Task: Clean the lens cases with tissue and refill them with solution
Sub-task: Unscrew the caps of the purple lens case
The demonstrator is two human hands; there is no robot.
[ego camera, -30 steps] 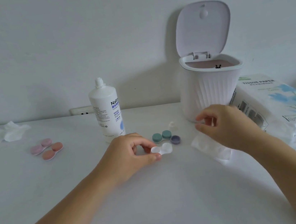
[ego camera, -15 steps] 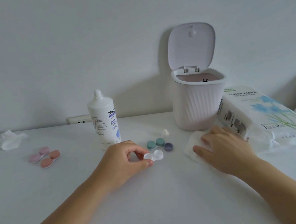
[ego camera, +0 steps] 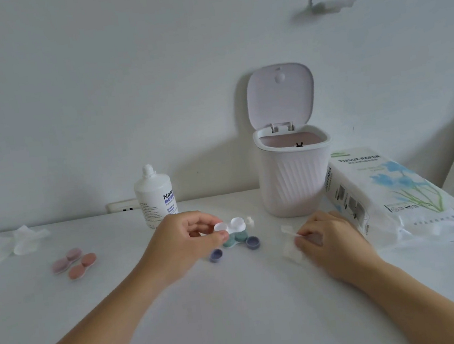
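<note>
The tissue pack reads "TISSUE PAPER" on top over blue flowers; the smaller print beneath is too fine to read. The solution bottle shows "Nato", cut off by its curve, above small characters I cannot make out. Taking the open-lidded bin as landmark: the bottle stands to its left, the pack lies against its right side, and the task's things sit in front of it on the surface.

The left hand pinches one end of the white lens case between thumb and fingers, held above the green case, with two purple caps beside that and a small white cap just behind. The right hand, front-right of the bin, has its grip curled on a tissue. Far left of the bin lie a pink case and an orange case, with crumpled tissues behind them.

Against half a second ago, the white case has come up off the surface, a second purple cap now shows, and the right hand has gone from pressing the tissue flat to gathering it
</note>
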